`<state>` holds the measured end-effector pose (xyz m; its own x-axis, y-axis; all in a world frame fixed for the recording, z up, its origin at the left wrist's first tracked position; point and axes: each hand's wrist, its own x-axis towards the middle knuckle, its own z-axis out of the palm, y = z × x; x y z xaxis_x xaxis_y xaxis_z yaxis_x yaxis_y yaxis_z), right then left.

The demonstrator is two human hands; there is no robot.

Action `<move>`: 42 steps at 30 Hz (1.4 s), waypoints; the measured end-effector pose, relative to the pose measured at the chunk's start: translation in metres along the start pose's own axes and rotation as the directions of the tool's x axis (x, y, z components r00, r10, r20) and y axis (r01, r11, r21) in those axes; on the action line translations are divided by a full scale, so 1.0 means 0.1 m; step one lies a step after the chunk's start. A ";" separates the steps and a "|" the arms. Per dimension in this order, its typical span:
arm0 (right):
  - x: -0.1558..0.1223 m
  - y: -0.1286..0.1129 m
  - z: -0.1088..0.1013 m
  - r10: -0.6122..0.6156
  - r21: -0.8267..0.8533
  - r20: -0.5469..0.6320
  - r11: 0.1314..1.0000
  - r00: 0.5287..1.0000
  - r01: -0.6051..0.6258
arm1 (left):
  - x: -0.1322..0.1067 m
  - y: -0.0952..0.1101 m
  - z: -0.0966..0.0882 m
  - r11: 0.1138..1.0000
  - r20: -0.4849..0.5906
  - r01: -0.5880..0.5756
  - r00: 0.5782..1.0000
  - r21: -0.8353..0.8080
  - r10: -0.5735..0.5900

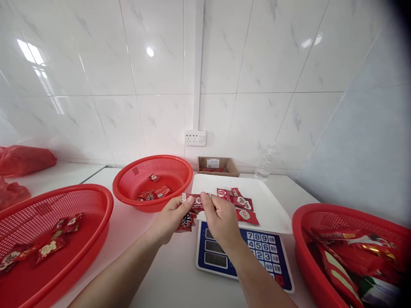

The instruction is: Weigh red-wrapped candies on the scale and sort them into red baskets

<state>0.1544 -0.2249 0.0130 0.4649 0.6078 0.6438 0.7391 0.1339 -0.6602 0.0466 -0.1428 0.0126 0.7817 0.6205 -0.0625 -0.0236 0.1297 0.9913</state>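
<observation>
Both of my hands hold one red candy packet [194,199] stretched between them, just above the front left corner of the white scale tray [272,209]. My left hand [173,218] pinches its left end and also has another red packet [186,221] tucked under the fingers. My right hand [220,218] pinches the right end. Several red packets [239,203] lie on the tray. The scale's blue keypad panel [263,252] faces me below my right wrist.
A round red basket [152,179] with a few packets stands behind my left hand. A larger red basket [48,239] sits at left, another [349,256] with bigger packs at right. A small cardboard box [218,166] and a clear bottle [265,164] stand by the tiled wall.
</observation>
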 end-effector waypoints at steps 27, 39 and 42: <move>0.01 -0.05 -0.05 0.150 0.464 0.237 0.851 0.960 -0.247 | 0.02 0.05 0.03 0.987 -0.116 -0.116 0.988 -0.110 0.103; 0.05 0.03 -0.07 0.178 0.458 0.192 0.853 0.965 -0.248 | 0.04 0.09 0.03 0.988 -0.145 -0.032 0.989 -0.153 0.010; 0.07 0.04 -0.10 0.205 0.439 0.159 0.862 0.966 -0.255 | 0.05 0.13 0.03 0.983 -0.143 -0.024 0.990 -0.183 -0.003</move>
<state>0.1652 -0.2278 0.0183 0.5230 0.7387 0.4252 0.3043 0.3042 -0.9027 0.0516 -0.1406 0.0251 0.6846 0.7244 -0.0812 -0.1558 0.2543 0.9545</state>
